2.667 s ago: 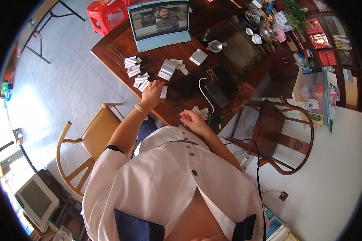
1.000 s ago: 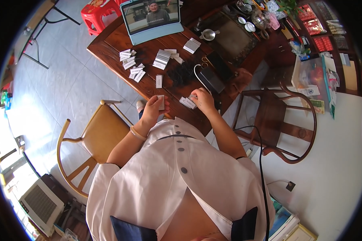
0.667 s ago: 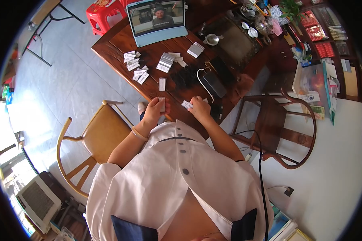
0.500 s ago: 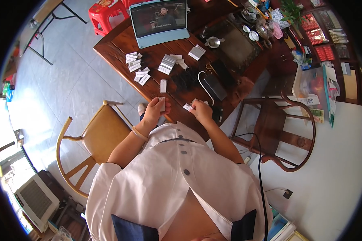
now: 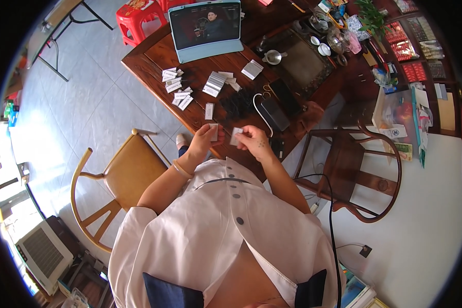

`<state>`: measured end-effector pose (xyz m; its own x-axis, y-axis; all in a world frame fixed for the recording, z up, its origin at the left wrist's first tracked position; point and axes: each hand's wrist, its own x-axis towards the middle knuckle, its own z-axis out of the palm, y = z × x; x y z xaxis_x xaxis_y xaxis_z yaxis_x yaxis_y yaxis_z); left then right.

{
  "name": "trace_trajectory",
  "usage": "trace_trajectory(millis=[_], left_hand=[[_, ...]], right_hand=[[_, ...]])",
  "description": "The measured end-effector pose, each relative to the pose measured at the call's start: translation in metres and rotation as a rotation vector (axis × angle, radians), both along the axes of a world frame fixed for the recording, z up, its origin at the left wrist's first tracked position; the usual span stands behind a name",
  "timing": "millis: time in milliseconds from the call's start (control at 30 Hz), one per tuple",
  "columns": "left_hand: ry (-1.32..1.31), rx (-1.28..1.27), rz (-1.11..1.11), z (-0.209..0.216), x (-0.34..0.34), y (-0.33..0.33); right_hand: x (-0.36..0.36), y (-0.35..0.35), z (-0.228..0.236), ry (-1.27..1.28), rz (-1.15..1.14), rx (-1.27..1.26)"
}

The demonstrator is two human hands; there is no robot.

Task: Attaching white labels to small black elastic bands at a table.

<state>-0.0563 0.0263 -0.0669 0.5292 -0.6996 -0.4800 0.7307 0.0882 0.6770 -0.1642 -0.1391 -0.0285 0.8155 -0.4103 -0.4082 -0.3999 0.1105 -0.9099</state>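
Observation:
At the table's near edge, my left hand [image 5: 202, 140] is closed around a small pale card-like tag [image 5: 214, 132]. Just to its right, my right hand [image 5: 254, 141] pinches another small whitish tag [image 5: 235, 136] between thumb and fingers. The two tags are apart, side by side. Beyond my left hand lies a single white tag [image 5: 209, 111] with dark print. A tangle of thin black cords [image 5: 237, 104] sits beyond my right hand. Farther off are a fanned stack of tags [image 5: 214, 83], a smaller stack [image 5: 252, 69] and scattered white tags [image 5: 183, 97].
A tablet [image 5: 205, 31] in a light blue case stands at the back of the wooden table [image 5: 151, 59]. Right of the cords lie a dark box-like device [image 5: 273, 114] with a white cable, scissors [image 5: 266, 91] and a black phone-like slab [image 5: 286, 97]. Chairs [image 5: 131, 167] flank me.
My right hand has turned and shifted slightly left, showing more of its tag. The left hand has moved a little to the right with its tag. The tablet's picture differs.

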Motion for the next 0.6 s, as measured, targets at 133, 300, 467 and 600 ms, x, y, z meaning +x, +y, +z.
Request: trace_trajectory(millis=[133, 300, 467, 600], left_hand=[[0.028, -0.043, -0.095, 0.018, -0.011, -0.009], [0.089, -0.064, -0.086, 0.032, -0.014, -0.006], [0.004, 0.031, -0.207, 0.036, -0.015, -0.008], [0.022, -0.023, -0.144, 0.025, -0.012, -0.01]], right_hand=[[0.015, 0.021, 0.018, -0.048, 0.058, 0.011], [0.014, 0.015, 0.012, -0.063, 0.189, -0.528], [0.013, 0.022, 0.017, -0.069, 0.176, -0.751], [0.014, 0.026, 0.03, -0.304, 0.224, -0.993]])
